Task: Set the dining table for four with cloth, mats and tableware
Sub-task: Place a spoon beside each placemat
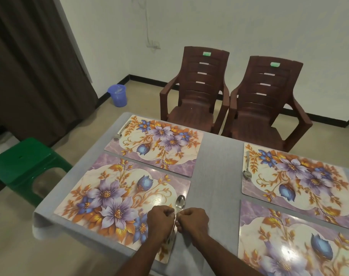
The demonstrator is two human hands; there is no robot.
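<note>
My left hand (159, 219) and right hand (192, 220) both pinch the handle of a spoon (179, 203), its bowl resting on the right edge of the near-left floral mat (102, 198) on the grey cloth (215, 176). Each brown chair (197, 90) carries a green label (206, 54), its writing too small to read.

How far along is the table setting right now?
Done: cloth spread, four mats down, spoons on the far-left mat and far-right mat. In hand: both hands hold a spoon over the near-left mat. Left: near-right mat bare; no other tableware visible.
</note>
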